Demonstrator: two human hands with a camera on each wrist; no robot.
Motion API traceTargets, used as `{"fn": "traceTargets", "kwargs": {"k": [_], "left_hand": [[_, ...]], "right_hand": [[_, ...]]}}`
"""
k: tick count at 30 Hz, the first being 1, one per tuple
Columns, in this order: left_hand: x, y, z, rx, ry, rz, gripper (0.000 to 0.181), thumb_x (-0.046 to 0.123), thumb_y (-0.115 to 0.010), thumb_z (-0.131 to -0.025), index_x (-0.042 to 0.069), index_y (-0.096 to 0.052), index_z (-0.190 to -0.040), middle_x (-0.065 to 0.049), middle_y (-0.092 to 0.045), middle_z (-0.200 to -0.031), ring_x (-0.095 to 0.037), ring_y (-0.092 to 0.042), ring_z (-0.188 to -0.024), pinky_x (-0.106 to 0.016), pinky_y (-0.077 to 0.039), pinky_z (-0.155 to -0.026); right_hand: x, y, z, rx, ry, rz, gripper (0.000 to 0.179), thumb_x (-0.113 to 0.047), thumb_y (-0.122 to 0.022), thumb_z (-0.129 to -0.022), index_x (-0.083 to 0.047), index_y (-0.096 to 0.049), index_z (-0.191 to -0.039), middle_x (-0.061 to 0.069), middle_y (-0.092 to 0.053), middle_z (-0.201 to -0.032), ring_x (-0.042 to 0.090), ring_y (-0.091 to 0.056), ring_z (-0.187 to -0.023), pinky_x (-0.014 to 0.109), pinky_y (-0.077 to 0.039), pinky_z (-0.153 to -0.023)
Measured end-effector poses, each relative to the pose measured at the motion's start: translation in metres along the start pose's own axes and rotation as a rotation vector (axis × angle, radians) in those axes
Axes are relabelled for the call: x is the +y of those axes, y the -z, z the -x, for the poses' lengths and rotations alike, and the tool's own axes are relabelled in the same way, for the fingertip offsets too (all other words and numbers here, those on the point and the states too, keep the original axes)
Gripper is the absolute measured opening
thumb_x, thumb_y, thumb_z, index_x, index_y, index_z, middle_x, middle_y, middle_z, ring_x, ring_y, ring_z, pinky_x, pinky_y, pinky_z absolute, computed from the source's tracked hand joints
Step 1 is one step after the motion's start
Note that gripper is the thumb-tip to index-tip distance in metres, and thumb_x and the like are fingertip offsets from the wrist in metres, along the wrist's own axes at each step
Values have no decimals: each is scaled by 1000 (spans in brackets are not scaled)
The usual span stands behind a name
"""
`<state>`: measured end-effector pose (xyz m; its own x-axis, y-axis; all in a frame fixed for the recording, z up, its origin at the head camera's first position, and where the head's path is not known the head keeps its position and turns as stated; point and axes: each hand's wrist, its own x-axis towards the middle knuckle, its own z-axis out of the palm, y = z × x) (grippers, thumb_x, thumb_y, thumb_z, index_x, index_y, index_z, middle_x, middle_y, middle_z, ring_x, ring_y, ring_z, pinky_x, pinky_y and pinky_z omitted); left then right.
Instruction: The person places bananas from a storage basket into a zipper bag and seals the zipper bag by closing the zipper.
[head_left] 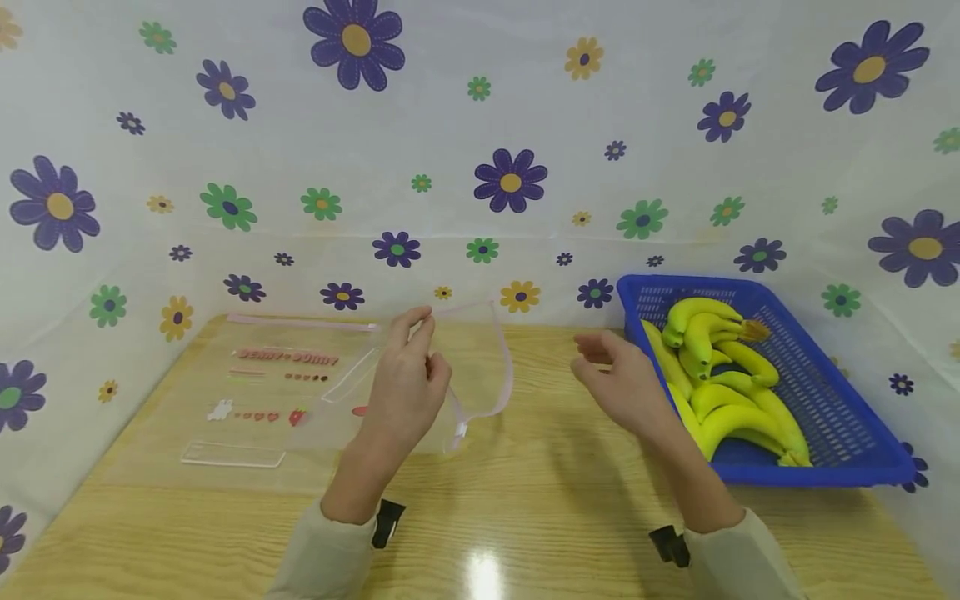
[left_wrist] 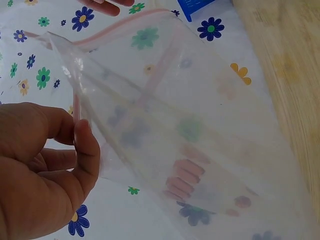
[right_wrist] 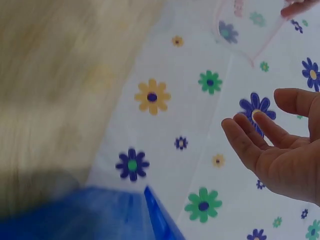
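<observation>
My left hand (head_left: pixel 408 383) pinches the edge of a clear plastic zip bag (head_left: pixel 483 358) with a pink zipper strip. The bag's mouth gapes toward the right, with its slider at the lower corner. In the left wrist view, thumb and finger grip the rim of the translucent bag (left_wrist: pixel 165 115). My right hand (head_left: pixel 618 383) hovers just left of the blue basket, holding nothing, its fingers loosely bent and thumb apart. Yellow-green bananas (head_left: pixel 742 408) lie in the blue plastic basket (head_left: pixel 847 400).
Another clear bag (head_left: pixel 255 392) with pink lettering and small printed pictures lies flat on the wooden table (head_left: pixel 510 517) at the left, partly under the held bag. A white cloth (head_left: pixel 442 125) with flowers stands behind the table and along both sides.
</observation>
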<state>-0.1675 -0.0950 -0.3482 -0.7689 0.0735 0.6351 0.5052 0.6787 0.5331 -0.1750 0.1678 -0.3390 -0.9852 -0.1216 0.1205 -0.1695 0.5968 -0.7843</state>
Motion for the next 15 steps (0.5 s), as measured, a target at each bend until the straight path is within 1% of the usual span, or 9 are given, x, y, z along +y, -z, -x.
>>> {"fn": "traceTargets", "kwargs": {"k": [3,7,11,14,15], "left_hand": [[0,1,0,-12,4,-5,41,-13,-54,-85,-21,-55,-125,-28,-50,-135,-18,-47,-59,-24,-40,-54],[0,3,1,-26,8,-5,42,-12,-54,-85,-21,-54,-126,-29,-50,-136,-15,-42,-56,-23,-39,-53],[0,4,1,-42,8,-2,42,-12,-54,-86,-21,-54,-127,-29,-49,-137,-12,-37,-53,-22,-37,-52],[0,3,2,-52,6,2,42,-12,-54,-86,-20,-54,-127,-29,-49,-137,-11,-35,-52,-21,-36,-52],[0,3,2,-55,6,2,42,-12,-54,-87,-20,-55,-127,-28,-49,-137,-10,-35,-53,-21,-36,-52]], "right_hand": [[2,22,-2,-2,-14,66,44,-21,-54,-99,1,-52,-138,22,-55,-137,38,-53,-125,52,-47,-102],[13,52,-8,-14,-77,150,51,-23,-53,-99,2,-45,-143,26,-47,-144,44,-45,-132,58,-41,-107],[38,77,-16,-30,-119,230,58,-22,-52,-99,10,-36,-145,35,-39,-146,51,-40,-132,62,-40,-105],[58,90,-23,-29,-141,306,64,-21,-52,-97,17,-31,-145,41,-34,-145,56,-39,-128,65,-41,-102],[64,94,-24,-30,-157,319,66,-20,-52,-97,18,-28,-145,44,-31,-145,57,-36,-129,65,-41,-101]]}}
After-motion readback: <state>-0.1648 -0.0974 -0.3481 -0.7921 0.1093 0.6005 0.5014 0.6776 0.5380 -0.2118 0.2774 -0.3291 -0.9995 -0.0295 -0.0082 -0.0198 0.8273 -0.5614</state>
